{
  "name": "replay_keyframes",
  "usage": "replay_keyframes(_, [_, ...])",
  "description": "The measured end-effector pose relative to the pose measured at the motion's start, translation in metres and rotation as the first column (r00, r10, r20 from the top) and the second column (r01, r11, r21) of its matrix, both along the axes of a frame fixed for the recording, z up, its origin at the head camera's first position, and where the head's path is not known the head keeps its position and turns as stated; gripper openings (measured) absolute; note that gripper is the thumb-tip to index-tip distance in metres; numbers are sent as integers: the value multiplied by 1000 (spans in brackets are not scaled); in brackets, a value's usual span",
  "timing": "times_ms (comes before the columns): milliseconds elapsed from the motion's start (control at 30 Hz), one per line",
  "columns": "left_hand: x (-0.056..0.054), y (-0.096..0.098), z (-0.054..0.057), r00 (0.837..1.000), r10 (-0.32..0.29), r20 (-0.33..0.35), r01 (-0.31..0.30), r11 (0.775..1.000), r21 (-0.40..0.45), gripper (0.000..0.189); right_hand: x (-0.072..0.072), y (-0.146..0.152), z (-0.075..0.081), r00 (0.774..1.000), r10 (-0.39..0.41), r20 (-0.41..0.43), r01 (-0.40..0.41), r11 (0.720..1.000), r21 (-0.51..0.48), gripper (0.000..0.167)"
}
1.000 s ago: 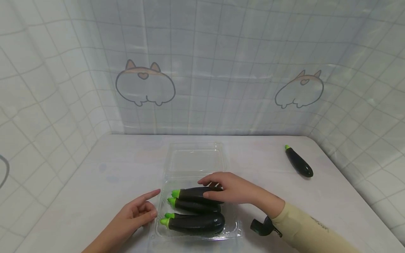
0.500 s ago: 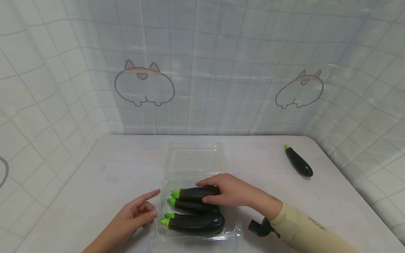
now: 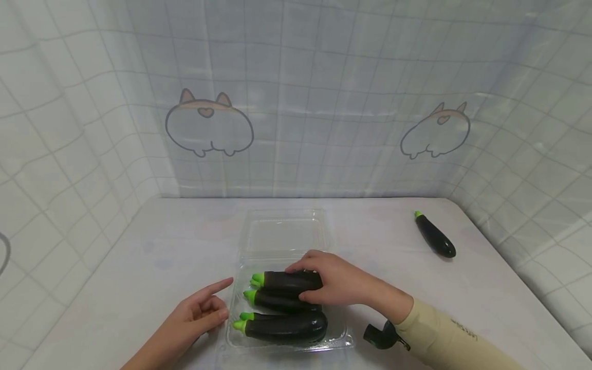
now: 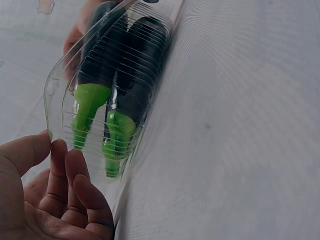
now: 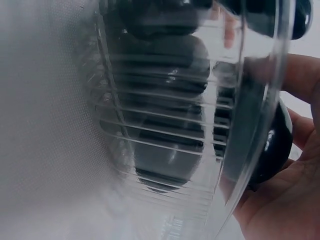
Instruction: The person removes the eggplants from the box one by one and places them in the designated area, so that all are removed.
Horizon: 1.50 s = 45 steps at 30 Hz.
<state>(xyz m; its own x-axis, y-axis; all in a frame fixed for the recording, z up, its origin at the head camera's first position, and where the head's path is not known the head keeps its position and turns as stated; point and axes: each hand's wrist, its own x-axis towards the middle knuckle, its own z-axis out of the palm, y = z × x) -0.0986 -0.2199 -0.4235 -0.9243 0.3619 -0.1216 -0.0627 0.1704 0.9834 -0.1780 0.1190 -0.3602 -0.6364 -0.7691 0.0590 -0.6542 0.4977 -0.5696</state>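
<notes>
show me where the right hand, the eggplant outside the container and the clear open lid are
Right hand (image 3: 336, 280): head view, back of the hand.
Lone eggplant (image 3: 436, 236): head view, its dark body.
Clear lid (image 3: 285, 235): head view, its flat panel.

I face pale, grid-lined sheeting (image 3: 324, 77) printed with two cartoon corgi rears (image 3: 210, 128); matching side walls (image 3: 60, 128) enclose me left and right. Before me spreads a whitish tabletop (image 3: 379, 231) with faint coloured patches, under soft light.
</notes>
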Motion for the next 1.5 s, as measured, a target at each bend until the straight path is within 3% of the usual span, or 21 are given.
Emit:
replay_keyframes(333, [0, 2, 0, 999, 16, 29, -16, 1000, -5, 63, 4, 14, 4, 994, -102, -46, 98, 992, -81, 49])
replay_keyframes(833, [0, 1, 0, 1000, 14, 23, -14, 1000, -7, 63, -3, 42, 5, 967, -252, -33, 241, 950, -196, 51])
replay_keyframes(1067, [1, -1, -2, 1000, 1, 16, -1, 1000, 0, 62, -9, 58, 3, 946, -319, -53, 298, 925, -236, 49])
replay_keyframes(1500, [1, -1, -1, 999, -4, 36, 3, 1000, 24, 63, -20, 85, -3, 888, -459, 0, 442, 856, -268, 51])
